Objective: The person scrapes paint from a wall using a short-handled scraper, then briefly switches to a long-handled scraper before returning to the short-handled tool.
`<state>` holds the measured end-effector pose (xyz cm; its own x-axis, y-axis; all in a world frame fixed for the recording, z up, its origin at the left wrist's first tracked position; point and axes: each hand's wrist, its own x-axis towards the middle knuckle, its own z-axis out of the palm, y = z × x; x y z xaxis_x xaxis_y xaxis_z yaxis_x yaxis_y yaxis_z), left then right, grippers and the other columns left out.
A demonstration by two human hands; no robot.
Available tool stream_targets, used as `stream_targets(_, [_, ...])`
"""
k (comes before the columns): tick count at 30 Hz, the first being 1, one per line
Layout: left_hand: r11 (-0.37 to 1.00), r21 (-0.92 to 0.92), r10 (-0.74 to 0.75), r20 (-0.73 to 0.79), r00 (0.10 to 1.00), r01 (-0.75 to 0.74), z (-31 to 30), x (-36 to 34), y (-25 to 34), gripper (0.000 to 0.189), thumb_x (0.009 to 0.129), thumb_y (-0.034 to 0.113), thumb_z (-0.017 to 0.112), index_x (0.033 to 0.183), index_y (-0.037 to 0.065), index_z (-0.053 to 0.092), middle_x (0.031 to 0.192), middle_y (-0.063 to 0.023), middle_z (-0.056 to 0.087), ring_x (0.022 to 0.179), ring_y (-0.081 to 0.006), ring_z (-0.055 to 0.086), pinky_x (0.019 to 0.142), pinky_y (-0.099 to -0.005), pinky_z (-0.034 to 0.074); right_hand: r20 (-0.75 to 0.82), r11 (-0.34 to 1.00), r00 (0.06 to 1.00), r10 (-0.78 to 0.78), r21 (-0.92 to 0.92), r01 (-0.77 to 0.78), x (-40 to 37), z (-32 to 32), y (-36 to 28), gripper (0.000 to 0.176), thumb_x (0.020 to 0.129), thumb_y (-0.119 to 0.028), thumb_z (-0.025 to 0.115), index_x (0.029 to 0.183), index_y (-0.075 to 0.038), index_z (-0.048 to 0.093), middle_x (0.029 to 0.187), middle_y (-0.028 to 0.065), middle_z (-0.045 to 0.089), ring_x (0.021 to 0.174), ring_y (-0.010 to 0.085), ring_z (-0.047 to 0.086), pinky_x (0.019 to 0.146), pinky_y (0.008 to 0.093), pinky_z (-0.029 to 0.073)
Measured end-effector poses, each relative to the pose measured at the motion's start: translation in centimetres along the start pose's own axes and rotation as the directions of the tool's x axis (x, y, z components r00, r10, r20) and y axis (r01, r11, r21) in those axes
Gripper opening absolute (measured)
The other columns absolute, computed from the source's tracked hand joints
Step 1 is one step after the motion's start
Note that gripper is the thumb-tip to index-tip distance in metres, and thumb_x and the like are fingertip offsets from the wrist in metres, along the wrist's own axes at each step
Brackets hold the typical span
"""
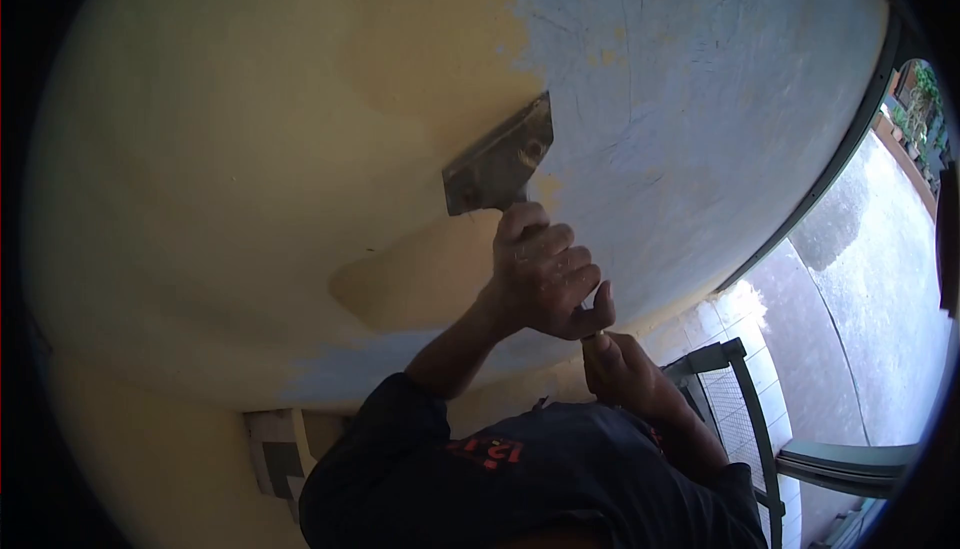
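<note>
A wide scraper (500, 161) with a dark, stained metal blade lies against the painted wall (300, 179), its long edge slanting up to the right. My left hand (548, 274) is closed round the handle just below the blade. Lower down, my right hand (622, 374) is closed round the handle's end. Most of the handle is hidden by my fingers. Yellow paint covers the wall to the left of the blade, with darker patches on it. To the right the surface is blue-grey, scratched and dotted with yellow flecks.
A dark metal frame with mesh (735, 389) stands close by my right forearm. White tiles (762, 369) and a concrete floor (870, 279) lie at the right, beyond the wall's dark edge strip (840, 164). Plants (922, 99) show at the far right.
</note>
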<state>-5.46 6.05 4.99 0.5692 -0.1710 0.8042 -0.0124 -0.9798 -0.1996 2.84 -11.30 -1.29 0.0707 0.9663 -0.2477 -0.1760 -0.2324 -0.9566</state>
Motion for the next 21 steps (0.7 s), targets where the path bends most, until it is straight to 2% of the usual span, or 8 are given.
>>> stream_targets(4, [1.0,-0.004,-0.018,0.055,0.998,0.018,0.2,-0.9,1.2,0.023,0.067,0.026,0.06,0.048,0.018,0.05,0.048,0.003,0.048,0.052,-0.0144,0.045,0.075,-0.0375,0.033,0.003,0.987,0.989,-0.148,-0.066,0.148,-0.3,-0.7,3.0,0.062,0.103,-0.054,0.034,0.081,0.001,0.052,0.063,0.002,0.049,0.06,0.0099,0.046,0.056,0.0303,0.039])
stream_targets(6, [0.997,-0.047,-0.057,0.065,0.996,0.06,0.9,-1.6,1.7,0.025,0.067,0.026,0.061,0.048,0.018,0.048,0.048,0.0031,0.046,0.052,-0.0145,0.045,0.075,-0.038,0.033,-0.002,0.997,0.999,-0.053,-0.051,0.053,-0.5,-0.8,3.5,0.062,0.103,-0.055,0.034,0.08,0.001,0.051,0.063,0.0018,0.049,0.06,0.0102,0.046,0.056,0.0304,0.039])
stream_targets(9, [1.0,-0.011,-0.027,0.054,0.998,0.027,0.4,0.2,0.5,0.027,0.068,0.027,0.061,0.047,0.018,0.047,0.048,0.0031,0.046,0.051,-0.0143,0.045,0.074,-0.0385,0.033,-0.005,0.993,0.995,-0.104,-0.06,0.103,-0.1,-1.0,0.9,0.06,0.104,-0.052,0.034,0.08,0.0,0.05,0.063,0.0015,0.049,0.06,0.0104,0.046,0.057,0.0302,0.039])
stream_targets(10, [1.0,0.018,0.001,0.012,1.0,-0.001,0.2,0.9,0.1,0.028,0.069,0.028,0.061,0.047,0.017,0.047,0.048,0.0031,0.046,0.052,-0.0138,0.045,0.073,-0.0392,0.033,0.002,0.999,1.0,-0.025,-0.031,0.025,0.0,-1.1,0.0,0.059,0.104,-0.051,0.034,0.079,0.0,0.05,0.064,0.001,0.048,0.061,0.0102,0.046,0.056,0.0295,0.039])
stream_targets(14, [1.0,0.0,-0.005,0.068,0.998,0.005,0.4,-0.4,1.1,0.028,0.068,0.028,0.061,0.047,0.017,0.046,0.048,0.0023,0.045,0.053,-0.0153,0.047,0.074,-0.0401,0.034,0.061,0.999,0.997,-0.05,0.025,0.048,-0.7,-1.3,2.1,0.058,0.104,-0.05,0.033,0.08,-0.001,0.051,0.064,0.0005,0.049,0.062,0.0093,0.047,0.057,0.0286,0.039])
stream_targets(17, [0.999,-0.027,-0.03,0.084,0.996,0.033,1.0,-0.6,1.3,0.028,0.067,0.028,0.061,0.047,0.017,0.046,0.048,0.0021,0.045,0.053,-0.0152,0.047,0.074,-0.0403,0.035,-0.029,0.962,0.973,-0.231,-0.157,0.223,0.0,-1.1,3.7,0.058,0.104,-0.051,0.034,0.082,-0.001,0.052,0.065,0.0003,0.049,0.061,0.0092,0.047,0.057,0.0285,0.039])
stream_targets(18, [1.0,0.006,-0.004,0.041,0.999,0.003,1.4,-0.5,0.7,0.027,0.068,0.028,0.061,0.047,0.017,0.047,0.048,0.0028,0.046,0.053,-0.0139,0.047,0.076,-0.0397,0.035,0.02,0.989,0.989,-0.148,-0.026,0.149,0.5,-1.9,3.6,0.057,0.104,-0.051,0.034,0.083,-0.001,0.053,0.065,0.0005,0.05,0.061,0.0098,0.047,0.057,0.0285,0.039])
stream_targets(21, [1.0,0.005,-0.016,0.009,1.0,0.016,0.5,1.1,-0.2,0.027,0.069,0.027,0.061,0.047,0.017,0.048,0.047,0.0034,0.047,0.052,-0.0137,0.047,0.078,-0.0392,0.035,0.018,0.999,1.0,0.015,0.043,-0.016,0.3,-1.5,0.4,0.057,0.104,-0.05,0.034,0.083,-0.001,0.053,0.063,0.0015,0.05,0.06,0.011,0.047,0.057,0.0286,0.039])
